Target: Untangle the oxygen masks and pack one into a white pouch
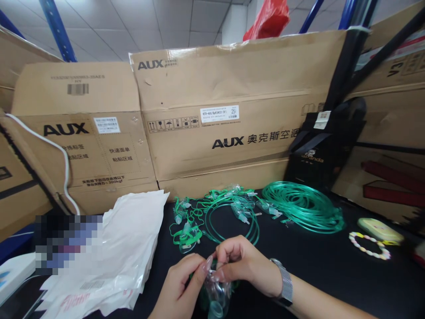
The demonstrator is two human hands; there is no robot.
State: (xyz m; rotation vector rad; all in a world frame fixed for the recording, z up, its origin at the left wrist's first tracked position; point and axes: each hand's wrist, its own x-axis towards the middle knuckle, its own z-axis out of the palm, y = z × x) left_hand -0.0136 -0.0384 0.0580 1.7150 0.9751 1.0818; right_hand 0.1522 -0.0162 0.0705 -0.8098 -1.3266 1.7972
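Observation:
Near the front edge of the view, a clear oxygen mask (217, 292) with a green-tinted connector hangs between my two hands. My left hand (187, 283) pinches its upper edge from the left, thumb and forefinger together. From the right, my right hand (237, 261) has its fingers curled onto the same edge, almost touching the left fingertips. What exactly lies under the fingertips is hidden. Just beyond the hands lie several more masks (239, 208) with bright green straps, and a loop of thin green tubing (206, 223).
A large coil of green tubing (299, 208) lies at the back right. White plastic bags (133, 239) are stacked on the left. A bead bracelet (370, 253) and a yellow-green case (380, 231) sit far right. Cardboard boxes (186, 155) and a black bag (318, 155) wall the back.

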